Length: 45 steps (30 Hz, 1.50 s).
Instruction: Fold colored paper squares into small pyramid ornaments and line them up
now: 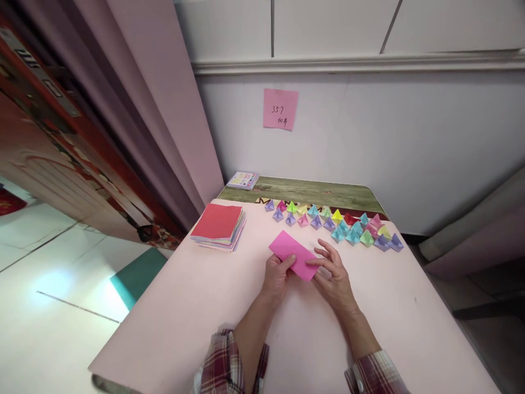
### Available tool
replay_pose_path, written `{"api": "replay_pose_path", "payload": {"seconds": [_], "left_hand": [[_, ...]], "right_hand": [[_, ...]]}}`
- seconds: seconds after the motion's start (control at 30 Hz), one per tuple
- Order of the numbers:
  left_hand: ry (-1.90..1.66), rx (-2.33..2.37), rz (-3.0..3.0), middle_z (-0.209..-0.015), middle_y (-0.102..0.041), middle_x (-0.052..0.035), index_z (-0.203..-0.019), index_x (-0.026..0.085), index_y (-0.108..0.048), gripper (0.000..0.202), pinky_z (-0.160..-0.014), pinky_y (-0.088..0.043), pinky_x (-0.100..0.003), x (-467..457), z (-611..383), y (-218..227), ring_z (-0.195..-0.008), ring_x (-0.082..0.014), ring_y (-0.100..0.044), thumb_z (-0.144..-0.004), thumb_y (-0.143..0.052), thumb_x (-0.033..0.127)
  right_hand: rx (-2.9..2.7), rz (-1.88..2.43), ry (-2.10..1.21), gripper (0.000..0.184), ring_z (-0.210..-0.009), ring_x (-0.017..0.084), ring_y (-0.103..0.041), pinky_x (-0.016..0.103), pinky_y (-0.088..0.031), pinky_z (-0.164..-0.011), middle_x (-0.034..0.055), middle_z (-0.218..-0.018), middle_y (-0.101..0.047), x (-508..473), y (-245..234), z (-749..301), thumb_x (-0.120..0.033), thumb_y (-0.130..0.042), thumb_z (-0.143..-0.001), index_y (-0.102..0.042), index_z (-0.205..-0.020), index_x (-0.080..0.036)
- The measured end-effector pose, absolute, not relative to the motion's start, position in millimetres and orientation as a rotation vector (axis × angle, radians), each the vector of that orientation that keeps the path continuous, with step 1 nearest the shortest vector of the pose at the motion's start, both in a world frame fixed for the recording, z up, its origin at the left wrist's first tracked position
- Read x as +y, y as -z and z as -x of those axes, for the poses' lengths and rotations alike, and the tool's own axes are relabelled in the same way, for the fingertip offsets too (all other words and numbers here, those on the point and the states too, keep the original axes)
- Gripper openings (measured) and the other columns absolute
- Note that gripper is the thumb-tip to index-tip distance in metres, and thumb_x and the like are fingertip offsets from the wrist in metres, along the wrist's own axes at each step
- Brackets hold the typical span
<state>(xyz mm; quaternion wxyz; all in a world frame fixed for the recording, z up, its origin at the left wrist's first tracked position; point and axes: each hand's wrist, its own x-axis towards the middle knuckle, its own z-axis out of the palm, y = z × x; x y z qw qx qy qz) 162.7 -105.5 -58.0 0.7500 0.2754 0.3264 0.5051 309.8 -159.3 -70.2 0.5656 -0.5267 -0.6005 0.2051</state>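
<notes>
A magenta sheet of paper (pixel 293 250), folded into a rectangle, is held slantwise above the table between both hands. My left hand (pixel 278 276) grips its lower left edge, thumb on top and fingers hidden beneath. At the paper's right end, my right hand (pixel 333 273) pinches it, with the index finger on top and the thumb partly under it; the other fingers are spread. Behind the hands, several small folded paper boats (pixel 315 221) in purple, blue, green, yellow, pink and red stand in rows.
A stack of coloured paper (pixel 217 223), red on top, lies at the left of the pale table (pixel 172 323). A printed packet (pixel 243 180) rests at the far left corner. A pink note (pixel 280 109) is stuck on the wall behind. Curtains hang on the left.
</notes>
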Motion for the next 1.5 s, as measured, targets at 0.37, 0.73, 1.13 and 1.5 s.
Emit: {"api": "replay_pose_path", "payload": {"seconds": [0.37,0.73,1.13,1.5], "left_hand": [[-1.1,0.726,-0.585,-0.089,-0.073,-0.0106,-0.093,0.01,-0.071,0.034,-0.075,-0.056,-0.034,-103.2,-160.6,59.4,-0.082,-0.0214,-0.067,-0.068,-0.08,0.031],[-1.151,0.784,-0.645,-0.085,-0.072,-0.0095,-0.09,0.01,-0.072,0.036,-0.07,-0.053,-0.03,-102.9,-162.7,64.3,-0.078,-0.0188,-0.065,-0.066,-0.081,0.036],[-1.064,0.727,-0.684,-0.09,-0.072,-0.0148,-0.099,0.009,-0.068,0.056,-0.07,-0.056,-0.035,-105.9,-159.2,47.4,-0.08,-0.023,-0.069,-0.078,-0.062,0.06],[-1.1,0.669,-0.547,-0.078,-0.068,-0.0046,-0.085,0.013,-0.067,0.031,-0.064,-0.052,-0.026,-101.6,-157.1,53.9,-0.068,-0.0137,-0.063,-0.072,-0.076,0.039]], "right_hand": [[-1.307,1.283,-0.568,0.012,-0.106,0.024,-0.06,0.041,-0.051,-0.09,0.0091,-0.124,-0.059,-159.9,75.6,-321.6,-0.027,-0.065,-0.082,-0.075,-0.089,-0.025],[-0.676,1.076,-1.205,0.049,-0.08,0.022,-0.067,0.033,-0.055,-0.065,0.0085,-0.098,-0.07,-162.1,65.2,-305.2,-0.047,-0.064,-0.082,-0.058,-0.123,-0.022],[-0.64,1.251,-0.995,0.034,-0.057,0.013,-0.056,0.023,-0.044,-0.052,0.0003,-0.071,-0.067,-158.3,78.9,-299.3,-0.041,-0.082,-0.066,-0.068,-0.086,-0.016],[-0.643,1.191,-1.12,0.033,-0.059,0.016,-0.06,0.025,-0.047,-0.053,0.0006,-0.071,-0.068,-161.2,74.2,-306.6,-0.039,-0.084,-0.064,-0.067,-0.083,-0.017]]}}
